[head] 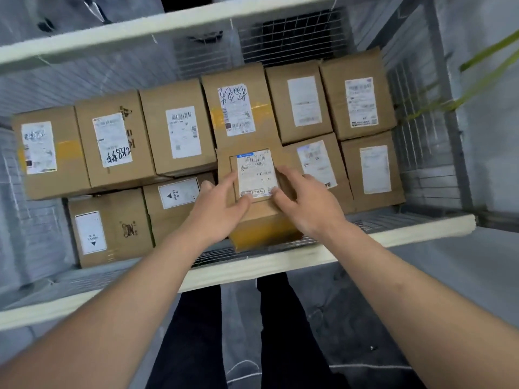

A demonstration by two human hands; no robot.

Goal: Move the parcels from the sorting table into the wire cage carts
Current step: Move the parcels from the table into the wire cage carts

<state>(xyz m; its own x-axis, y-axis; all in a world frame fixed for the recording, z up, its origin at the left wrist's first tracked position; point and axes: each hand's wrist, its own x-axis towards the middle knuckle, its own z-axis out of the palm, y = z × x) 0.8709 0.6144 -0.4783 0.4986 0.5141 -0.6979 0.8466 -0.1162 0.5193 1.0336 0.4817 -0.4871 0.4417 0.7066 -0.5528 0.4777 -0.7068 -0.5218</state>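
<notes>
I look down into a wire cage cart [280, 262] with pale padded rails. Several brown cardboard parcels with white labels lie packed in two rows on its floor. A small brown parcel [257, 175] with a white label sits atop a larger box [264, 231] at the front middle. My left hand [222, 209] touches the small parcel's left side, thumb at its lower left corner. My right hand [303, 200] touches its right side, thumb at the lower right corner. Fingers of both hands look fairly straight.
Mesh walls [421, 164] enclose the cart on the right and back. A far rail [168, 26] crosses the top. My dark trousers [238, 332] and the grey floor show below the near rail. A green strap [488, 57] hangs at the upper right.
</notes>
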